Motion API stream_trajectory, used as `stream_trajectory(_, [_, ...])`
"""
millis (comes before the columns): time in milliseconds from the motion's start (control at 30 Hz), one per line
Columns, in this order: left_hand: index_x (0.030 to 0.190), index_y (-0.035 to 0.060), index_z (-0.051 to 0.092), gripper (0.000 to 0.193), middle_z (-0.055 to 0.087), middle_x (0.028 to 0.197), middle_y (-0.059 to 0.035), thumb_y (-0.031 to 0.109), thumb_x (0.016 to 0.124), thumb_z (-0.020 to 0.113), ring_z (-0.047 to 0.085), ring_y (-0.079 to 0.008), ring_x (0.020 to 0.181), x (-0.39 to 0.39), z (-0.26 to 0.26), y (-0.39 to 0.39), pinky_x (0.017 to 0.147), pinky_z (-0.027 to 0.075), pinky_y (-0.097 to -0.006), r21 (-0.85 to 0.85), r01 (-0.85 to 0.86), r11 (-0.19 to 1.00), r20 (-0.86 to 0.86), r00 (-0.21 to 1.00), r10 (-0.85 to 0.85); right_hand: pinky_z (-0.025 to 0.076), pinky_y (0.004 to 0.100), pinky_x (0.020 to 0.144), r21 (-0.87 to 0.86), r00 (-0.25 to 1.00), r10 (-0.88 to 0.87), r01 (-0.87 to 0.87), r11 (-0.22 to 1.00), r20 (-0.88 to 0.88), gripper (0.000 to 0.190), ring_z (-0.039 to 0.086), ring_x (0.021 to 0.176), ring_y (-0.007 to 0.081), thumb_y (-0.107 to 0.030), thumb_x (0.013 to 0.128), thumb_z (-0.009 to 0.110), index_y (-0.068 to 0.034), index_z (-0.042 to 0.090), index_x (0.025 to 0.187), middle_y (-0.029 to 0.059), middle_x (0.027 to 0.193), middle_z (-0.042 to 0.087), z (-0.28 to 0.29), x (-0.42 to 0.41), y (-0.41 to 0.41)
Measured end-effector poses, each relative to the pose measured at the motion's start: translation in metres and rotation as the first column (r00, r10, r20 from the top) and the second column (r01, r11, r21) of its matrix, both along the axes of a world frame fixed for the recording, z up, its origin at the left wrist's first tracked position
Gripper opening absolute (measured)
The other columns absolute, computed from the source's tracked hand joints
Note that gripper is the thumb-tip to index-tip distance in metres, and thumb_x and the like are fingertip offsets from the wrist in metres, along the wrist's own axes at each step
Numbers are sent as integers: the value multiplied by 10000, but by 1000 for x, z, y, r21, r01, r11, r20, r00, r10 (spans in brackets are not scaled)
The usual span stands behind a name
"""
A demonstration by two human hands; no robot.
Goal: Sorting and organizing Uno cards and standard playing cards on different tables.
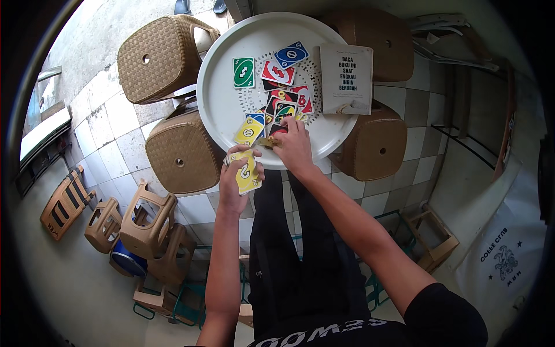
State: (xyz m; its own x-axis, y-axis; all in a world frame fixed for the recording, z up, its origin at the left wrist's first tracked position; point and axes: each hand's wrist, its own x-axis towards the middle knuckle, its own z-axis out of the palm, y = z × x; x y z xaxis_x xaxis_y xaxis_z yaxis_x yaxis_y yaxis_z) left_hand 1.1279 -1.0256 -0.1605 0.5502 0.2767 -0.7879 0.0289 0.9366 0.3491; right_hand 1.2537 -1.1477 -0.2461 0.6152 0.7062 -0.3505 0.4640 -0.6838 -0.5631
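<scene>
My left hand holds a stack of Uno cards, with a yellow 2 face up. My right hand is at the near part of a loose pile of cards, its fingers closed on a card seen nearly edge-on. Just above my left hand lies a yellow card, partly over a blue one. A wild card, red cards and face-down black-backed cards overlap in the pile. Farther off lie a red reverse card, a blue card and, apart at the left, a green reverse card.
The cards lie on a round white table with a raised rim. A pale book overhangs its right edge. Brown woven-pattern plastic stools stand around it. More stools are at the lower left, on a tiled floor.
</scene>
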Motion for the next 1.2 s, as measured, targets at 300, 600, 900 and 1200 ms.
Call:
stream_trajectory(300, [1197,67,511,291,610,1061,-172,104,909,529,635,-212,766,-1,-3,-3,643,542,-349,-22,-21,1000,6,1000,21,518,341,681,279,963,-156,215,936,-219,202,603,764,265,-24,698,799,-12,667,851,87,927,534,35,37,10])
stream_trajectory(600, [1211,67,496,309,608,1066,-176,107,905,520,619,-207,776,7,-2,-2,651,537,-348,-18,-33,999,24,999,34,496,376,783,130,972,235,-234,963,7,183,587,984,289,-3,676,734,-25,630,826,74,957,584,14,50,-12])
stream_trajectory(900, [1217,73,491,317,606,1069,-173,114,905,522,617,-203,782,4,-7,-2,663,539,-343,-18,-33,999,18,999,33,531,325,717,233,798,-247,430,872,-550,224,608,875,138,-177,798,817,-12,719,913,41,1001,548,-14,52,-4])
stream_trajectory(1200, [1217,93,486,324,584,1074,-155,135,898,528,601,-199,786,10,-5,-2,673,513,-335,0,13,1000,-6,1000,-13,488,344,824,155,942,-330,334,930,-56,242,574,985,223,-202,727,846,-17,718,815,76,1053,590,-13,56,50])
